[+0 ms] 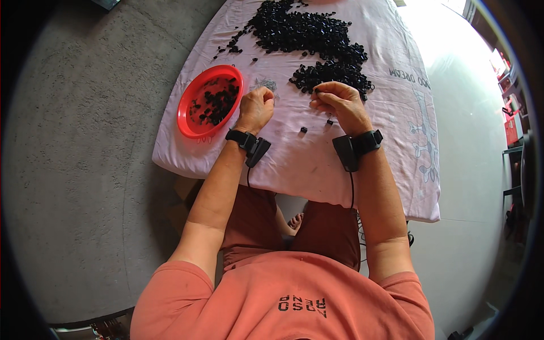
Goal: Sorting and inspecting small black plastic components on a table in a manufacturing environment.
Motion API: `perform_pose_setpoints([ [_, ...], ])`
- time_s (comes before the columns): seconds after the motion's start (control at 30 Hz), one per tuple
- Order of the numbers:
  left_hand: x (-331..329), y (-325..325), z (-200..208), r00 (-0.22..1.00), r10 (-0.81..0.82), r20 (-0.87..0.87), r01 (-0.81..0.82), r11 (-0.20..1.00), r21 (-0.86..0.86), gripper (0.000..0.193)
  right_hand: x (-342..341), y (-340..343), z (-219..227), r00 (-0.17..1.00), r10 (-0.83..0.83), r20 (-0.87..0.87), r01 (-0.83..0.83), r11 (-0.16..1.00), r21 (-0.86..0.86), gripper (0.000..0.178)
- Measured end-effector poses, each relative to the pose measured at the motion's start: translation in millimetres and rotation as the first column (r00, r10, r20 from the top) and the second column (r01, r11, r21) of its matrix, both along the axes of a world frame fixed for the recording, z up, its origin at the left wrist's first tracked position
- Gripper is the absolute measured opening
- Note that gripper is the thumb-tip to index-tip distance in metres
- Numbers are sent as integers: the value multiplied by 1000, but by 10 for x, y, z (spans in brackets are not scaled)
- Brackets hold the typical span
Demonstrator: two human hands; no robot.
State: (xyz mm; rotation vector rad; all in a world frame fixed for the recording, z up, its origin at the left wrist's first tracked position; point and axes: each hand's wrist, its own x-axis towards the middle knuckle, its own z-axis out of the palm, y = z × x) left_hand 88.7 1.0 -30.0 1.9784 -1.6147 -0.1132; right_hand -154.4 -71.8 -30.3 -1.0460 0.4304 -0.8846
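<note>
My left hand [256,109] is closed, thumb and fingers pressed together, beside the right rim of a red plastic bowl [182,110]. Whatever it may hold is hidden. Some small black pieces [218,105] lie inside the bowl. My right hand [344,105] is pinched at the near edge of a large heap of small, shiny black plastic pieces [306,31]. A dark bit shows at its fingertips, apparently one of these pieces. Two loose pieces, one black piece [304,130] and another [330,122], rest on the cloth between my wrists.
A pale pink printed cloth [283,164] covers the table. Scattered pieces lie left of the heap. Each wrist wears a black strapped device with a cable, the left device [258,152] and the right device [345,153]. Red objects [513,127] stand at the far right.
</note>
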Motion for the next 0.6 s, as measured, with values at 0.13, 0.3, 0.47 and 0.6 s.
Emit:
perform_pose_setpoints([
  [0.13, -67, -23, 19, 999, -12, 41, 12, 1000, 5, 13, 10, 3, -1, 1000, 0, -2, 0, 1000, 14, 15],
  [0.3, -66, -14, 57, 999, -40, 27, 39, 998, 40, 17, 8, -3, -14, 1000, 1, -12, -1, 1000, 9, 15],
  [0.47, -18, -12, 68, 998, -50, 48, 47, 997, 63, 18, 8, 7, 6, 999, 14, -30, -14, 1000, 8, 15],
  [0.6, -17, 2, 54, 995, -58, 86, 53, 997, 51, 13, 11, 22, 23, 1000, 10, -13, -10, 1000, 7, 15],
])
